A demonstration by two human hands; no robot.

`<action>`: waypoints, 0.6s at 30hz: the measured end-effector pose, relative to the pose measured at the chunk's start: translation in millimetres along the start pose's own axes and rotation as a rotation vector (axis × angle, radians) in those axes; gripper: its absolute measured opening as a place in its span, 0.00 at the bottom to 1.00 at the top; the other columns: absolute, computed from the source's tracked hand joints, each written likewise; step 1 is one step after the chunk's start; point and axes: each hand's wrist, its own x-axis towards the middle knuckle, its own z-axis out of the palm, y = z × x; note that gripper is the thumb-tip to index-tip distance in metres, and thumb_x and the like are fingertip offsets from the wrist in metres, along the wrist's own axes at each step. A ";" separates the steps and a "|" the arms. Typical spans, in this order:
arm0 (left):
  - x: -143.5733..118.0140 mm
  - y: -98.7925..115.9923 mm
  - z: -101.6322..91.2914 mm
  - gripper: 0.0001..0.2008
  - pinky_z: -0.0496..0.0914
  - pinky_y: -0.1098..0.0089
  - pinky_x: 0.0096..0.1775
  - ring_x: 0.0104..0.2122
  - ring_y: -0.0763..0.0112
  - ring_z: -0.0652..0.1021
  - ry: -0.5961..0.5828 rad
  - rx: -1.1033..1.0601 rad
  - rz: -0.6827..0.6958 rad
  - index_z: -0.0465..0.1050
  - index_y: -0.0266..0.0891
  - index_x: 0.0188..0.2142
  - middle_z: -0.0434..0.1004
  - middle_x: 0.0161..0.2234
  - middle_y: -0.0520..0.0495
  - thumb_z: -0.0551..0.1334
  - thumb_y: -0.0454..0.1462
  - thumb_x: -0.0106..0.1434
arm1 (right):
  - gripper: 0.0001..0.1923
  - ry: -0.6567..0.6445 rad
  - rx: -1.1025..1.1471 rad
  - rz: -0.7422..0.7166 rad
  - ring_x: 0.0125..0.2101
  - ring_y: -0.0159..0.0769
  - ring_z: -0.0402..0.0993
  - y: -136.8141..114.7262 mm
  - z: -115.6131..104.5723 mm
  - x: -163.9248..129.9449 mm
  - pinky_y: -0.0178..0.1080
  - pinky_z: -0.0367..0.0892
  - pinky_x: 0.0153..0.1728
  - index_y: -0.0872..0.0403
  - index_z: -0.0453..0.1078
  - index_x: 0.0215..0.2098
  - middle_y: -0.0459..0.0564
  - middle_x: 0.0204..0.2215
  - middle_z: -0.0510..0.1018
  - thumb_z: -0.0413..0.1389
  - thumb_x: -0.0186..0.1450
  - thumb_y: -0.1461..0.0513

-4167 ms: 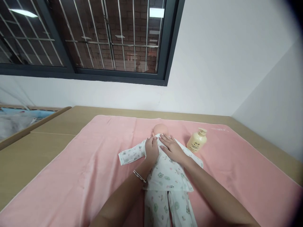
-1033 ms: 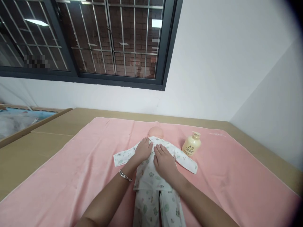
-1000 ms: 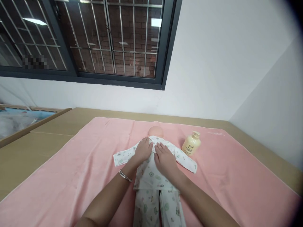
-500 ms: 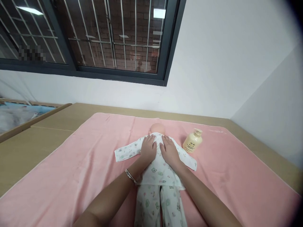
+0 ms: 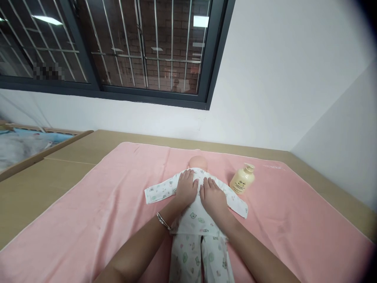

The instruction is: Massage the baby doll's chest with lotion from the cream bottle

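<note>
A baby doll point(image 5: 198, 162) lies on a pink sheet, its bare head away from me and its face not visible. It is dressed in a white printed top point(image 5: 194, 220) with the sleeves spread out sideways, and matching trousers point(image 5: 186, 257). My left hand point(image 5: 186, 186) rests flat on the left side of the upper body, fingers stretched toward the head. On the right side lies my right hand point(image 5: 214, 198), palm down, fingers extended and slightly bent. Neither hand grips anything. A bracelet circles my left wrist.
The pink sheet point(image 5: 73, 228) covers most of the wooden surface point(image 5: 64, 173). A pale yellow pump bottle point(image 5: 242, 180) stands right of the doll, by its sleeve. A wood-edged bin point(image 5: 26, 145) with white and blue contents is at far left. Behind are a wall and barred window point(image 5: 147, 51).
My right hand has slid slightly down the doll's top toward me, its fingers bending a little. My left hand stays in place on the top. The whole view has shifted slightly.
</note>
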 end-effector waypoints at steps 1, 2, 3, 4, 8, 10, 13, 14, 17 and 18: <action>0.2 0.3 -1.1 0.22 0.55 0.55 0.61 0.60 0.58 0.63 -0.017 0.027 0.000 0.61 0.31 0.58 0.64 0.59 0.38 0.48 0.38 0.67 | 0.26 -0.004 -0.022 -0.007 0.57 0.51 0.62 -2.2 -1.0 -2.9 0.47 0.59 0.55 0.67 0.60 0.59 0.68 0.55 0.68 0.38 0.71 0.60; 0.5 1.1 -2.7 0.23 0.54 0.55 0.61 0.60 0.58 0.63 -0.034 0.050 -0.003 0.60 0.31 0.58 0.64 0.59 0.38 0.48 0.39 0.67 | 0.26 -0.009 -0.033 -0.014 0.57 0.51 0.62 -3.6 -1.8 -4.9 0.47 0.59 0.55 0.67 0.60 0.60 0.68 0.55 0.68 0.38 0.71 0.60; 0.7 2.6 -4.7 0.23 0.54 0.55 0.61 0.60 0.58 0.62 -0.048 0.070 -0.007 0.60 0.31 0.59 0.63 0.59 0.38 0.48 0.38 0.67 | 0.26 -0.015 -0.032 -0.017 0.58 0.51 0.61 -4.0 -2.4 -5.8 0.48 0.58 0.55 0.67 0.60 0.60 0.68 0.55 0.68 0.38 0.70 0.60; 0.9 4.7 -7.2 0.23 0.55 0.55 0.61 0.60 0.57 0.62 -0.059 0.093 -0.013 0.60 0.31 0.59 0.63 0.59 0.38 0.48 0.38 0.68 | 0.26 -0.022 -0.015 -0.017 0.58 0.51 0.61 -3.5 -2.5 -5.4 0.48 0.58 0.56 0.67 0.60 0.60 0.68 0.55 0.68 0.38 0.70 0.60; -2.0 18.5 -19.4 0.21 0.60 0.53 0.57 0.58 0.55 0.65 -0.123 0.211 -0.011 0.60 0.35 0.59 0.65 0.58 0.36 0.47 0.37 0.68 | 0.27 -0.073 0.151 -0.022 0.62 0.47 0.52 6.2 2.1 6.2 0.47 0.51 0.61 0.66 0.56 0.62 0.64 0.61 0.60 0.37 0.71 0.58; -7.4 26.2 -23.8 0.21 0.62 0.54 0.54 0.57 0.53 0.67 -0.169 0.280 0.007 0.62 0.35 0.58 0.66 0.57 0.34 0.47 0.36 0.68 | 0.28 -0.104 0.241 -0.031 0.65 0.45 0.46 13.0 6.7 14.2 0.48 0.46 0.63 0.66 0.52 0.64 0.63 0.64 0.54 0.36 0.71 0.57; -18.7 34.8 -24.4 0.21 0.63 0.53 0.53 0.56 0.49 0.68 -0.214 0.380 0.044 0.63 0.32 0.57 0.65 0.56 0.29 0.51 0.35 0.66 | 0.29 -0.127 0.334 -0.011 0.65 0.43 0.43 21.6 12.4 23.8 0.48 0.42 0.64 0.65 0.49 0.65 0.61 0.65 0.51 0.34 0.71 0.56; -22.0 36.5 -23.2 0.22 0.63 0.52 0.53 0.56 0.48 0.68 -0.219 0.402 0.054 0.62 0.30 0.57 0.65 0.56 0.27 0.52 0.35 0.65 | 0.30 -0.129 0.347 0.000 0.65 0.43 0.42 23.5 13.5 25.9 0.48 0.42 0.64 0.66 0.49 0.65 0.60 0.65 0.50 0.35 0.71 0.56; -25.7 38.1 -18.7 0.22 0.63 0.51 0.53 0.57 0.47 0.67 -0.209 0.396 0.053 0.63 0.27 0.57 0.65 0.56 0.25 0.52 0.35 0.65 | 0.30 -0.119 0.329 0.020 0.65 0.44 0.42 24.5 13.7 28.7 0.49 0.42 0.64 0.67 0.48 0.65 0.61 0.65 0.50 0.36 0.71 0.56; -24.5 37.1 -17.4 0.21 0.63 0.51 0.53 0.56 0.47 0.67 -0.195 0.370 0.042 0.64 0.27 0.56 0.66 0.55 0.26 0.51 0.36 0.66 | 0.30 -0.115 0.308 0.016 0.65 0.45 0.43 22.8 12.8 28.0 0.49 0.43 0.64 0.68 0.48 0.65 0.62 0.65 0.50 0.37 0.70 0.57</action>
